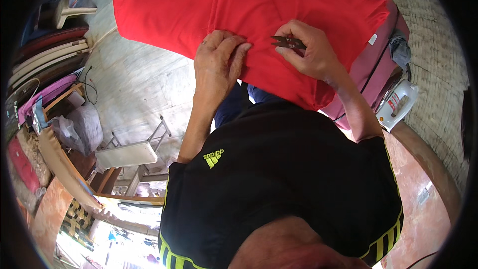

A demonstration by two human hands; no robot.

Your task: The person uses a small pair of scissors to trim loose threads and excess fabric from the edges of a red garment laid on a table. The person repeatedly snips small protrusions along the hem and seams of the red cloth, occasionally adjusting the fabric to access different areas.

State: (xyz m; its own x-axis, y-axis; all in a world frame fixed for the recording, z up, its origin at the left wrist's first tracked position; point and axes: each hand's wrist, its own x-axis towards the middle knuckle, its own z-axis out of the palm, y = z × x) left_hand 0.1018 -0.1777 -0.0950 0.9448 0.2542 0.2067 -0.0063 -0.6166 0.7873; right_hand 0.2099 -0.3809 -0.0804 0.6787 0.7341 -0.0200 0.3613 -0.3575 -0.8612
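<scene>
A wide piece of red cloth (164,15) lies spread in front of me, its near edge hanging down by my lap. My left hand (215,65) rests at that near edge, its fingers closed on the fabric in a pinch. To its right, my right hand (314,52) grips a pair of thread snips (284,42) just above the cloth. The dark blades point left, toward the left hand's fingertips, and stand slightly apart. No loose thread can be made out between the blades.
A white clothes iron (398,100) stands to the right, beside a mauve-covered board (371,67) and a crumpled grey cloth (400,52). At left are a white folding stool (127,154), a plastic bag (82,127) and stacked boards (50,57). A dark cable (92,82) lies nearby.
</scene>
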